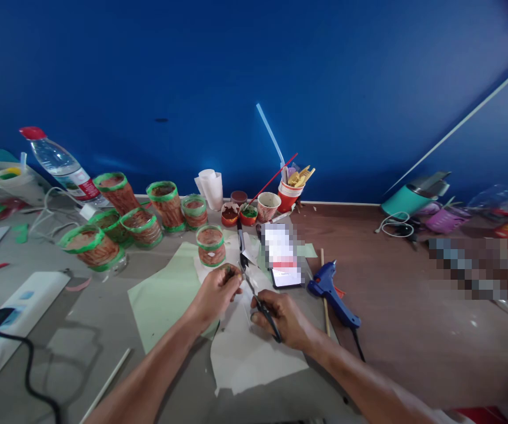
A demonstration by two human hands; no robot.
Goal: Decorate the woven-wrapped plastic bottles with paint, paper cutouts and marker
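My right hand point(280, 318) is closed around the handles of black-handled scissors point(270, 323), whose blades point up and left toward my left hand. The fingers of my left hand point(222, 288) are pinched together near the blade tips; what they hold is too small to make out. Beneath both hands lies a torn white paper point(254, 365), partly over a light green sheet point(160, 294). Just beyond my left hand stands a small jar point(211, 247) painted brown with green rims. A lit phone point(284, 259) lies beyond my right hand.
Several brown-and-green jars point(163, 206) and a water bottle point(66, 168) stand at the left. Paint cups point(248, 215) and a red cup point(289, 197) line the back. Right of my hands are a blue glue gun point(335, 294) and a stick point(325, 306). A power strip point(24, 324) lies left.
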